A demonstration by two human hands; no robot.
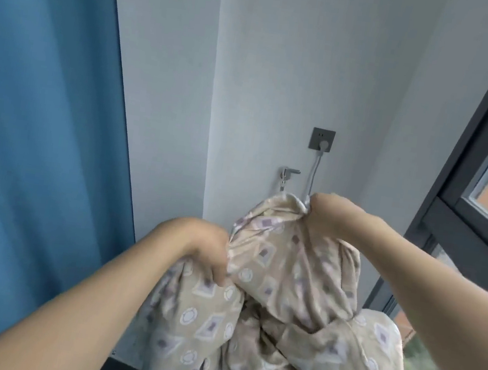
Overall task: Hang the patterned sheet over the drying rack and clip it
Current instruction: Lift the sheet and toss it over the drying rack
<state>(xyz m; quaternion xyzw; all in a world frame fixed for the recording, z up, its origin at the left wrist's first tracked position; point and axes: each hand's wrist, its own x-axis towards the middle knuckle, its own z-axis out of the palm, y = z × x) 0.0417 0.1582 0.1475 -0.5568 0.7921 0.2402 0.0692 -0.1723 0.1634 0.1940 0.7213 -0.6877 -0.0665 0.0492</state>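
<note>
The patterned sheet [279, 307] is beige with purple and white diamonds and circles, bunched up in front of me at the lower middle. My left hand [206, 249] grips a fold at its left side. Higher and to the right, my right hand [329, 211] grips the sheet's top edge and holds it up. No drying rack or clip shows in this view.
A blue curtain [36, 126] hangs on the left. The white wall ahead carries a grey socket [322, 139] with a plugged cable and a metal tap [288, 173]. A dark-framed window [486, 173] runs down the right side.
</note>
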